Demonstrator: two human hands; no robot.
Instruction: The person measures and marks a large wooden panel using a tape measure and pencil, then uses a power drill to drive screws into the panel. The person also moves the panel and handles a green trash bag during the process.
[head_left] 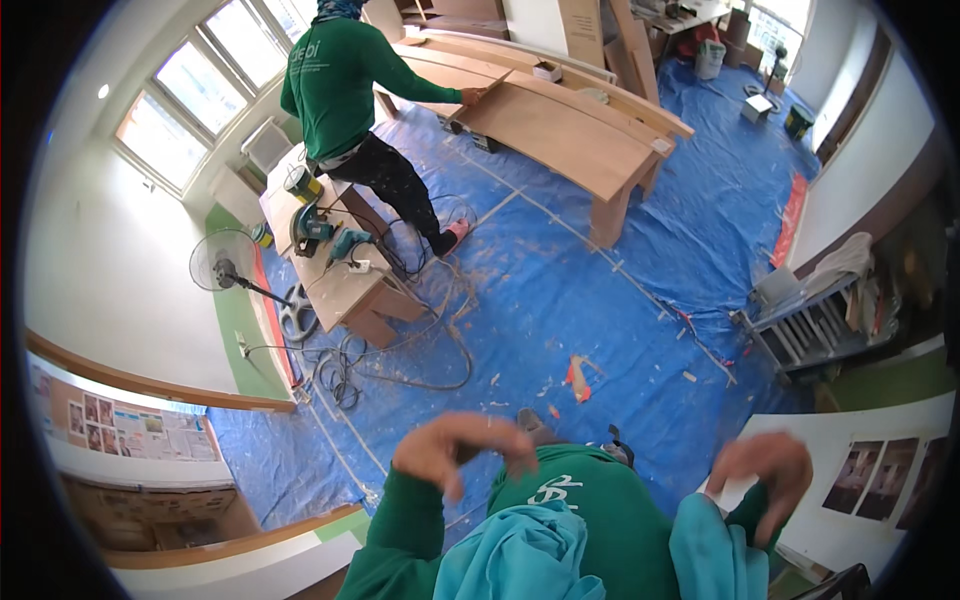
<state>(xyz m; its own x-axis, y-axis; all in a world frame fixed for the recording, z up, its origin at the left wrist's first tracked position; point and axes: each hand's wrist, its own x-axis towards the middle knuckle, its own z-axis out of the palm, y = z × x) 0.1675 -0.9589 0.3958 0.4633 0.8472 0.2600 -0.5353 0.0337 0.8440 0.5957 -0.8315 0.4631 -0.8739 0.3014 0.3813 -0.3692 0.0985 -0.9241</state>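
Observation:
My left hand is raised in front of my body, its fingers curved and apart from the thumb, with nothing between them. Out to the right, my right hand is also raised, bent at the wrist, its fingers loosely curled and apart; motion blurs it slightly. Neither hand touches anything. Turquoise cloth hangs over my chest, and more of it lies by my right forearm. My green shirt shows between the two arms. Below the hands is blue floor sheeting.
A person in green leans over a long wooden workbench, one hand on a board. Power tools sit on a low wooden bench. Cables coil on the floor near a standing fan. A metal ladder lies at right.

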